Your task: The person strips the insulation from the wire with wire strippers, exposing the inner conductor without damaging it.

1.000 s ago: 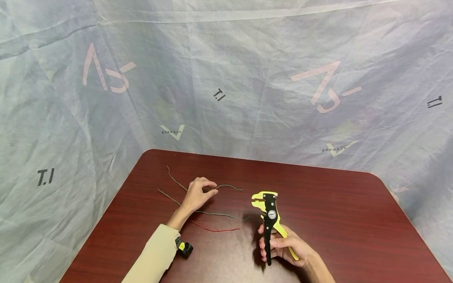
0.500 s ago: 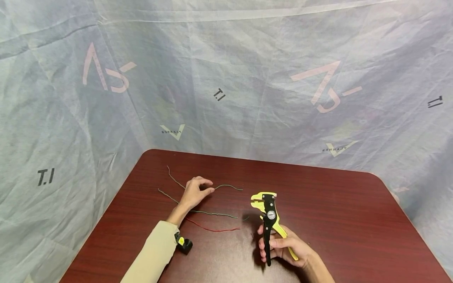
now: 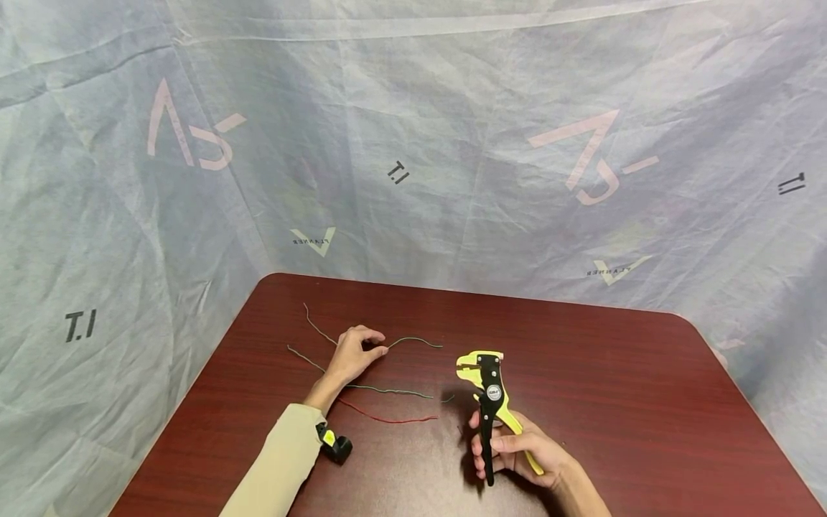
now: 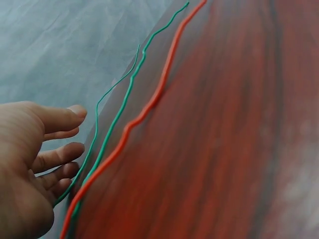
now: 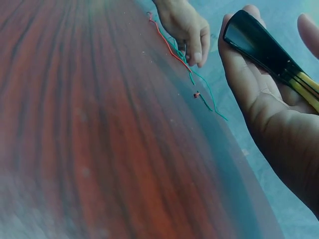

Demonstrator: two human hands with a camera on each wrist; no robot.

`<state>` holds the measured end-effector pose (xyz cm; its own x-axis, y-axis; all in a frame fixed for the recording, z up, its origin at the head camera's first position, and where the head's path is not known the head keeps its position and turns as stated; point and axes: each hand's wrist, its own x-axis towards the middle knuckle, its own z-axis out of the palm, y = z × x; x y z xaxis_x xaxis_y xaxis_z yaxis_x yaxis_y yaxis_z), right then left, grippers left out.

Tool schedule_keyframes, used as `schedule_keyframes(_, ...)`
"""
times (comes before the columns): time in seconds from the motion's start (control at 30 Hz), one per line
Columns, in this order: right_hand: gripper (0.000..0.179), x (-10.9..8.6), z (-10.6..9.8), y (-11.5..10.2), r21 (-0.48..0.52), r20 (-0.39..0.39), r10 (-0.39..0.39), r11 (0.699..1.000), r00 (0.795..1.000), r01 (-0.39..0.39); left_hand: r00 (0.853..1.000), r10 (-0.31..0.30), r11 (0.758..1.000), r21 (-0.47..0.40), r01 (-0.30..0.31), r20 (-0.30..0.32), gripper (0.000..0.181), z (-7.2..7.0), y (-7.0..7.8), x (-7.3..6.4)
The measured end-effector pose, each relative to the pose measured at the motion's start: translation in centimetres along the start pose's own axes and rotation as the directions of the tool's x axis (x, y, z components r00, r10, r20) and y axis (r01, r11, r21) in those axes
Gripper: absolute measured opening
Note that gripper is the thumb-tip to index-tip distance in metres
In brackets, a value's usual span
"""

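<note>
My left hand (image 3: 352, 357) hovers low over the far green wire (image 3: 416, 339), with a gap visible between thumb and index finger. The wire comes out by the thumb tip; contact is hard to tell. In the left wrist view the loosely bent fingers lie beside the green wires. Nearer my body lie a second green wire (image 3: 390, 391), partly behind the hand, and a red wire (image 3: 388, 420). My right hand (image 3: 526, 452) grips a yellow and black wire stripper (image 3: 494, 393) by its handles, its head upright and pointing left; nothing is in its mouth.
A short green wire piece (image 3: 449, 398) lies between the long wires and the wire stripper. The dark red wooden table (image 3: 614, 388) meets a grey cloth backdrop (image 3: 452, 143) behind and at the sides. A black camera (image 3: 336, 445) is on the left wrist.
My left hand has shifted slightly left along the far green wire, whose right end stays in place. The right hand and wire stripper are nearly still.
</note>
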<state>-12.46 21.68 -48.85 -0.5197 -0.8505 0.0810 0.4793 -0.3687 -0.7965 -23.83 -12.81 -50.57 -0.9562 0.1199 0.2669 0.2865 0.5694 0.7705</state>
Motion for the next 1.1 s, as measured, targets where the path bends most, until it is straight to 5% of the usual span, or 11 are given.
schedule_keyframes(0.4,0.041,0.1,0.2,0.1,0.003,-0.012,0.008,1.000,1.000,-0.008,0.999,0.025,0.998,0.057,-0.023,-0.022,0.020,0.9,-0.8,-0.1)
schedule_keyframes(1.1,0.040,0.1,0.1,0.2,-0.001,-0.041,0.030,1.000,0.999,-0.030,0.996,0.056,0.998,0.029,-0.054,-0.070,0.007,1.3,-1.2,-0.2)
